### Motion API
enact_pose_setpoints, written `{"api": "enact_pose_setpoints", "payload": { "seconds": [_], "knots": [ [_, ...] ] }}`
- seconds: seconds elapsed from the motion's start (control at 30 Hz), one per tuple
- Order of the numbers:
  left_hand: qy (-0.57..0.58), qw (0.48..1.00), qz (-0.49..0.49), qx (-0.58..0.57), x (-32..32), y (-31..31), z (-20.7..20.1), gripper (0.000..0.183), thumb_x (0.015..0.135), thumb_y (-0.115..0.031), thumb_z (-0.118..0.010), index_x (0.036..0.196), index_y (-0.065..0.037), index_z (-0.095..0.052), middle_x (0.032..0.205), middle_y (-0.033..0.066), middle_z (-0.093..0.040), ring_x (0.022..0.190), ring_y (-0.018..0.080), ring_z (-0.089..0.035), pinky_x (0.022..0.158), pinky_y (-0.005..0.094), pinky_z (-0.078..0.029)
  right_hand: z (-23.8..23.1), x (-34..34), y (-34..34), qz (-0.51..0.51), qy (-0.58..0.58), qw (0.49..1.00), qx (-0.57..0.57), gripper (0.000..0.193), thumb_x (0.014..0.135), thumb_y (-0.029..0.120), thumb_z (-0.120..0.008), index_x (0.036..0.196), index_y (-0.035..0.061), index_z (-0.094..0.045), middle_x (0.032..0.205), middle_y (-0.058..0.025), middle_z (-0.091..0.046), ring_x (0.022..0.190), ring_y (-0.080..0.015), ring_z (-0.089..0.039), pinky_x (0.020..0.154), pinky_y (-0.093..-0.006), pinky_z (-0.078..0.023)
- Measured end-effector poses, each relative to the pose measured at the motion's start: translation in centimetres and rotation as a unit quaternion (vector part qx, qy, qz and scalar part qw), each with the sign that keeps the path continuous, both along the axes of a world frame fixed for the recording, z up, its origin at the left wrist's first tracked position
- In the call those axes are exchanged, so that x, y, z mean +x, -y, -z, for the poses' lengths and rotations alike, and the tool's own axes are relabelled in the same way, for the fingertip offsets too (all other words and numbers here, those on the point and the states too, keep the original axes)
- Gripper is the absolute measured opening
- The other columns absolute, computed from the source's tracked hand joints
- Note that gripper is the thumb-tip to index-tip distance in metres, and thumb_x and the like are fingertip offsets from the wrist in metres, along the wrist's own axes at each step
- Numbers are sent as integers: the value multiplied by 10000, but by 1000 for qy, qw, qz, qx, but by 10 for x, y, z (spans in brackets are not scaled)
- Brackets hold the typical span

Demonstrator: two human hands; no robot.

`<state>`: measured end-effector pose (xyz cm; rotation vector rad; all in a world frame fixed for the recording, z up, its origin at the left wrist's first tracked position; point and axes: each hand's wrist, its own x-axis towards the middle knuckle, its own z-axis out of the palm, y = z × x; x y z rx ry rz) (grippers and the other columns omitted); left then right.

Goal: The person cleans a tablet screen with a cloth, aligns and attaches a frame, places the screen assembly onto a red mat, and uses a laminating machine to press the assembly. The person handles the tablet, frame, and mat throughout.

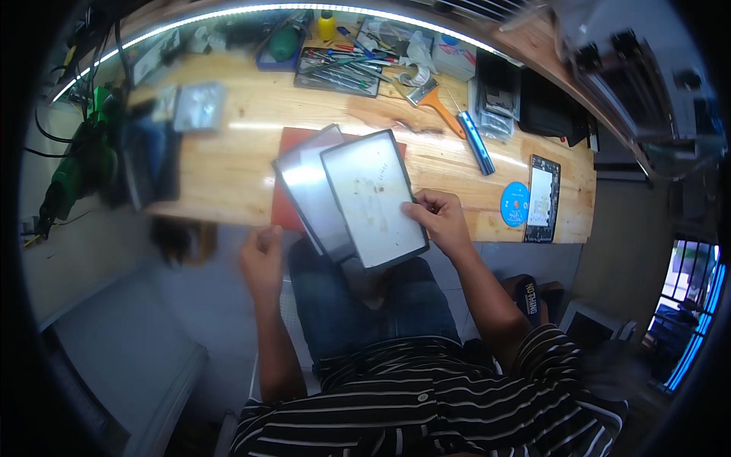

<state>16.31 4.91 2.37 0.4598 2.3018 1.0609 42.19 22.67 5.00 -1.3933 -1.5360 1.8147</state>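
Note:
My right hand (pixel 440 219) pinches the right edge of a flat white panel with a dark border (pixel 369 186), thumb on its marked face. It is tilted over the bench's front edge. Partly behind it lies a greyish, shiny panel with a dark frame (pixel 304 171), its right part covered. A red mat (pixel 286 212) shows beneath both. Left of the mat's front corner is my left hand (pixel 261 263), apart from the panels, with its fingers curled in; what they hold, if anything, is hidden.
On the right of the wooden bench (pixel 228 171) lie a blue disc (pixel 515 204), an opened tablet (pixel 541 199), a blue cylindrical tool (pixel 476 143) and an orange-handled brush (pixel 438 107). Farther back sits a tray of screwdrivers (pixel 339 72). A green tool (pixel 68 171) hangs at left.

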Motion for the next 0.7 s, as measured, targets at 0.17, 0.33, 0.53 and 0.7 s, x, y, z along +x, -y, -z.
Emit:
{"api": "enact_pose_setpoints", "payload": {
  "seconds": [0.17, 0.33, 0.53, 0.7],
  "knots": [
    [-36, 998, 57, -20, 108, 44, -10, 269, 890, -240, -712, 1027, -9, -699, 824, 130, -702, 745, 208, -666, 701, 333, -517, -16, 178, 48, 63, 83, 994, 30, 142, 872, 125, -730, 805, 4, -696, 643, 52, -588, 569, -3, -454, 495, -212, -318],
    [-2, 971, 228, 69, 180, 17, -41, 268, 910, -206, -707, 1053, 19, -676, 804, 69, -685, 667, 108, -636, 567, 248, -494, -24, 254, 85, 188, 6, 982, 1, 175, 883, 144, -728, 777, 14, -678, 641, 48, -578, 546, -11, -450, 469, -203, -297],
    [48, 964, 262, -19, 212, 18, -74, 311, 901, -249, -708, 1069, 10, -678, 821, 101, -706, 664, 145, -654, 584, 270, -502, -26, 264, 97, 281, -49, 958, -30, 197, 858, 200, -756, 839, 8, -714, 680, 13, -619, 567, -42, -498, 497, -229, -353],
    [168, 947, 268, -50, 205, 9, -74, 294, 904, -238, -706, 1063, 7, -678, 814, 108, -707, 651, 146, -651, 564, 267, -500, -26, 295, 75, 311, 28, 950, 14, 209, 861, 174, -745, 883, -32, -717, 716, -9, -646, 639, -63, -553, 566, -233, -404]
  ]
}}
